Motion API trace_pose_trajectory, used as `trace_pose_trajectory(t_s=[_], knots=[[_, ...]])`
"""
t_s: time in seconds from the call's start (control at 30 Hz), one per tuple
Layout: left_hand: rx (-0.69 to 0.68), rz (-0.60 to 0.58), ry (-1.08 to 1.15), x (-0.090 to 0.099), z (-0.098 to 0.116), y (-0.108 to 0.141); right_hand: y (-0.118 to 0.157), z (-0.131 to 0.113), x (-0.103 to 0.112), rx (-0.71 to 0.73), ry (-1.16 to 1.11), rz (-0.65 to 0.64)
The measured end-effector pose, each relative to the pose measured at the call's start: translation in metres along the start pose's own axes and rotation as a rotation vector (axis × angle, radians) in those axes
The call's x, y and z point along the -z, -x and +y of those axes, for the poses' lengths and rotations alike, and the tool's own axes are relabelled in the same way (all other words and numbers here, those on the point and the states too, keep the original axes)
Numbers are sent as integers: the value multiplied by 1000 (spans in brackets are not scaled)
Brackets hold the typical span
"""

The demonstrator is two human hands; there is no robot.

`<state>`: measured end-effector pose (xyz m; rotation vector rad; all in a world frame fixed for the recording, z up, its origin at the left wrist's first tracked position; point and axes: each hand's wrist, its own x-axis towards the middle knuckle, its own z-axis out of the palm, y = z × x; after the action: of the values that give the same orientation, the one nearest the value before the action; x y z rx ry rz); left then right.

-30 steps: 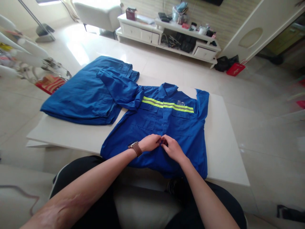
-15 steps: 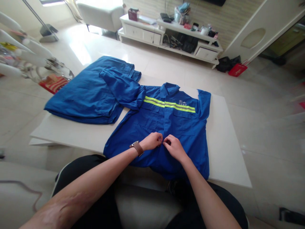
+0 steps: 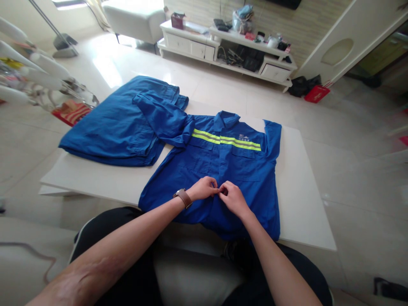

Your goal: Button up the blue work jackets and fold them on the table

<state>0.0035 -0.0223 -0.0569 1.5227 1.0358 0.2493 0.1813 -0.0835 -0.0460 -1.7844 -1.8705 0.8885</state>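
A blue work jacket (image 3: 248,165) with a yellow-green reflective stripe across its chest lies front up on a white table (image 3: 299,187), its collar pointing away from me. My left hand (image 3: 205,188), with a brown watch strap at the wrist, pinches the front placket below the chest pockets. Right beside it, my right hand (image 3: 232,196) pinches the same front edge, fingertips meeting those of the left. Whatever small part lies between the fingertips is hidden. The jacket's left-side sleeve rests over a folded blue garment (image 3: 108,123).
A white TV cabinet (image 3: 188,42) with various items stands beyond the table. Near it are a pale sofa seat (image 3: 137,19) and a red bag (image 3: 316,93) on the floor. White rods and a red basket are at the left. My knees are under the table's near edge.
My fingertips have come together at the placket, the right hand shifting very slightly. The jacket and folded garment lie as before.
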Motion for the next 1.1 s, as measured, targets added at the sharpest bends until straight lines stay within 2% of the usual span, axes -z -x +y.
trace_pose_trajectory(t_s=[0.17,0.37,0.6,0.97,1.1], knots=[[42,22,125,-5,-9,-6,0,-3,3,-9,-1,6],[48,20,173,-5,-6,-4,-1,-4,4,-18,3,-1],[139,17,317,-5,-4,-5,-1,-4,5,-26,-29,2],[167,17,364,-3,3,-3,-4,-2,3,-18,-52,22],[184,17,393,-3,3,-2,-3,-2,6,-31,-75,-9]])
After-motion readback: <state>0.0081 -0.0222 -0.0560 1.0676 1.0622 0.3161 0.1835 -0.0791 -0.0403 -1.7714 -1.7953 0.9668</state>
